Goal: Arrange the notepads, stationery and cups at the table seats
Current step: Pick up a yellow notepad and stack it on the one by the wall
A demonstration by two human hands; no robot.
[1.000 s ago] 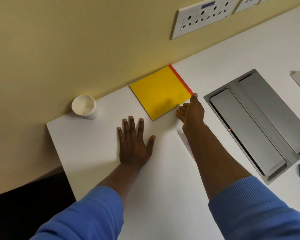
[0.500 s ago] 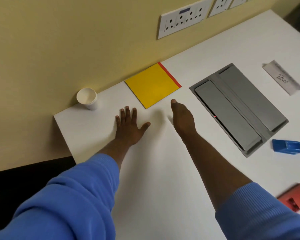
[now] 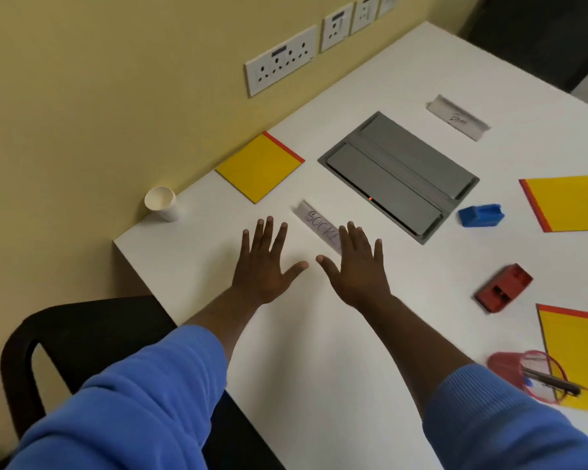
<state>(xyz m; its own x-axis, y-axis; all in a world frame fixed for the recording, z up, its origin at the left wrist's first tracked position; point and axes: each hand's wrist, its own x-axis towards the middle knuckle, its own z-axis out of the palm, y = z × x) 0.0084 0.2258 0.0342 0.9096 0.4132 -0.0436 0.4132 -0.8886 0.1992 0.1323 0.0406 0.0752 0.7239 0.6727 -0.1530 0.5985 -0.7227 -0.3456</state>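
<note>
Right hand (image 3: 357,266) now off notepad (image 3: 260,166), beside name card (image 3: 318,226)

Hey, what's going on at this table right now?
A person in blue sleeves is setting places at a white table. Both hands are empty and spread open: the left hand flat on the tabletop, the right hand over the end of a name card. A yellow notepad and paper cup sit by the wall; more notepads lie at right.
</note>
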